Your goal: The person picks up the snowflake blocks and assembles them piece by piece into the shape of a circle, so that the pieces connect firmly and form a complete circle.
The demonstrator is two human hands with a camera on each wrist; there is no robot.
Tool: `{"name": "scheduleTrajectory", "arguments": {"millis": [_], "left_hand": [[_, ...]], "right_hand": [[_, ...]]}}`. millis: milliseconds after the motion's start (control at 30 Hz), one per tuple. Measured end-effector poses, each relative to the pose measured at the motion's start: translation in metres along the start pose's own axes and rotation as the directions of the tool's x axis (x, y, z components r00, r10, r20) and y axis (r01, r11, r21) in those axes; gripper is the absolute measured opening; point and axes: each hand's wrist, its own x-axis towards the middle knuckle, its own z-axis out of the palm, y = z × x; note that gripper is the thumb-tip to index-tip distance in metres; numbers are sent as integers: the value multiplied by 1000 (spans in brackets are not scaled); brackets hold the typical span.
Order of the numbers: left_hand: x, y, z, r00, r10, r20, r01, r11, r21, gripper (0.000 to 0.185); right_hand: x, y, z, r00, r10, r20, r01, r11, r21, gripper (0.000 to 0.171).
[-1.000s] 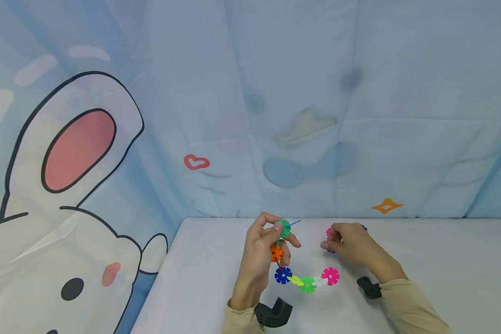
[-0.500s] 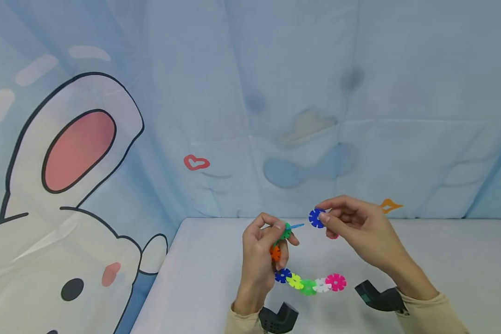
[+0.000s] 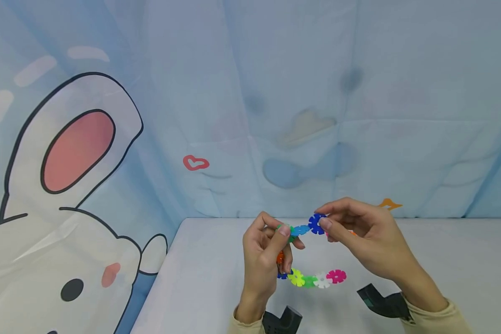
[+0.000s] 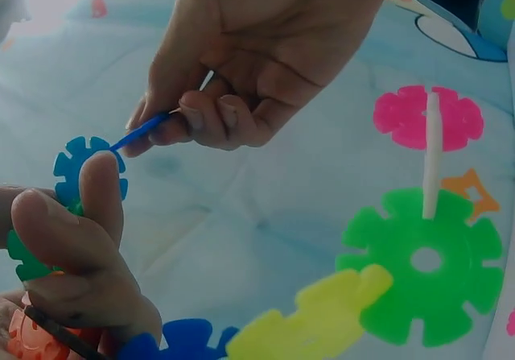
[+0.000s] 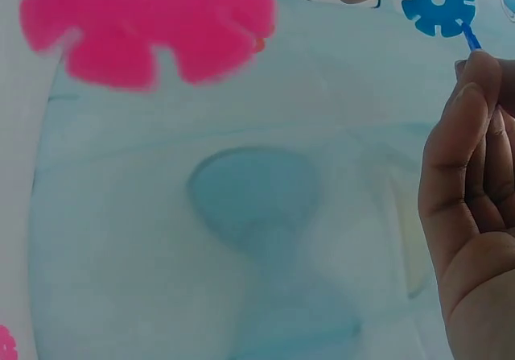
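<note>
My left hand [image 3: 260, 260] pinches a green notched flower disc [image 3: 292, 236] in a chain of interlocking plastic discs. A light blue disc [image 3: 300, 230] stands out from it to the right. The thumb and fingers of my right hand [image 3: 373, 236] pinch a dark blue disc [image 3: 316, 224], its edge meeting the light blue disc's rim in both wrist views. Below my left fingers the chain runs through an orange disc [image 3: 280, 258], then curves right through yellow [image 3: 296, 278], light green [image 3: 309, 281] and white [image 3: 323, 279] to a pink disc [image 3: 336, 276] at its end.
Partly behind my right hand, an orange piece [image 3: 353, 233] and some pink show near the white table's [image 3: 208, 273] back edge. A blue printed curtain [image 3: 250, 93] hangs behind the table. Each wrist carries a black mount, such as the right one [image 3: 384, 301].
My right hand has lifted the dark blue disc from the table's back and brought it left to the light blue disc. My left hand has turned the chain slightly, showing more of the light blue disc.
</note>
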Motion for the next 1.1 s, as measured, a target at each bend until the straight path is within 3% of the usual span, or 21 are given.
{"name": "scheduleTrajectory", "arguments": {"millis": [133, 400, 633, 1000, 1100], "left_hand": [[0, 0, 0, 998, 52, 19, -52, 999, 15, 25], [0, 2, 0, 997, 65, 48, -67, 996, 53, 22], [0, 1, 1, 989, 124, 86, -131, 988, 87, 18], [-1, -1, 2, 998, 52, 42, -57, 993, 105, 20], [-1, 0, 3, 998, 0, 55, -6, 994, 108, 20]], "right_hand": [[1, -1, -1, 1000, -29, 12, 29, 1000, 1, 30], [2, 0, -2, 989, -128, 67, 129, 992, -11, 37], [0, -4, 2, 988, -148, 36, 149, 989, -18, 38], [-1, -5, 12, 983, -181, -20, 179, 980, -81, 37], [-1, -4, 12, 982, -187, -20, 184, 978, -98, 38]]}}
